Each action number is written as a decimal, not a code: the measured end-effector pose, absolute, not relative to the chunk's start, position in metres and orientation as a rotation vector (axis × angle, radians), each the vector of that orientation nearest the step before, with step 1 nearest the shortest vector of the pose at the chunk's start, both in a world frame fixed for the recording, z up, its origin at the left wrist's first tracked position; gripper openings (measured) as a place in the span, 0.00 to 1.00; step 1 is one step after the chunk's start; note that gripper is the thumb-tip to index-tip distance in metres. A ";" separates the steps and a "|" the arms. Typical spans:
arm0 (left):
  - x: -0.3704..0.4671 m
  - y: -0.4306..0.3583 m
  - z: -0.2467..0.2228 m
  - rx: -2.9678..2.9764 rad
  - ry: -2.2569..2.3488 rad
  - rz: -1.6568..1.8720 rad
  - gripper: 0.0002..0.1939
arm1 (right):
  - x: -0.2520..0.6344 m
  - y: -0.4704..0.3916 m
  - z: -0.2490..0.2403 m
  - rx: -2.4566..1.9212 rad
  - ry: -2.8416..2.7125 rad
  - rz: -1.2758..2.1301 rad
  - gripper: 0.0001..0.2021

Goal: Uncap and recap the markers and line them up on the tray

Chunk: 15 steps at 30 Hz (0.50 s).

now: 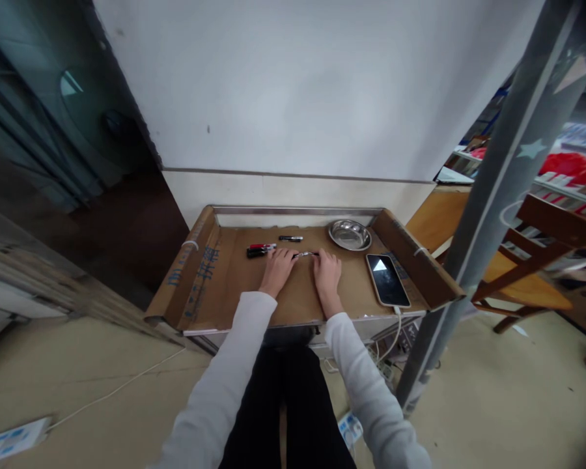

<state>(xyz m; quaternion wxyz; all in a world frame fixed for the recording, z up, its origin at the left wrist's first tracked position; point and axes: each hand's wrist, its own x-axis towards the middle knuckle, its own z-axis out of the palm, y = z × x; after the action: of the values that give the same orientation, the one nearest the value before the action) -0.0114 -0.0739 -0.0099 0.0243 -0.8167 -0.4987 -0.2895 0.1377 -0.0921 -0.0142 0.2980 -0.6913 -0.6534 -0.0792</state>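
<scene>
My left hand and my right hand are close together over the middle of the cardboard-covered table. Between them runs a thin black-and-white marker, roughly level, with one end in the fingers of each hand. The hands partly hide both its ends. Left of my left hand, almost touching it, lie a red marker and a black marker side by side. Another black-and-white marker rests just behind the hands.
A round steel dish stands at the back right. In front of it lies a phone with a white charging cable hanging over the front edge. Cardboard flaps rise along both sides. A grey metal post stands to the right.
</scene>
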 end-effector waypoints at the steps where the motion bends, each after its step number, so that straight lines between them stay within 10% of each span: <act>1: -0.012 -0.075 -0.009 -2.518 -1.556 -0.892 0.11 | 0.138 -0.092 -0.014 -1.838 -1.730 -0.211 0.12; 10: -0.015 -0.080 -0.005 -2.490 -1.616 -0.889 0.13 | 0.132 -0.094 -0.008 -1.621 -1.911 -0.116 0.13; 15: -0.021 -0.090 0.000 -2.346 -1.761 -0.928 0.14 | 0.126 -0.098 -0.006 -1.226 -2.061 0.097 0.30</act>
<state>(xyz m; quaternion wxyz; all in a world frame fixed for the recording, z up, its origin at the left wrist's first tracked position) -0.0208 -0.0898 -0.0003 0.0325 -0.7622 -0.5719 -0.3015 0.1255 -0.0983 -0.0063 0.3624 -0.4762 -0.8003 0.0377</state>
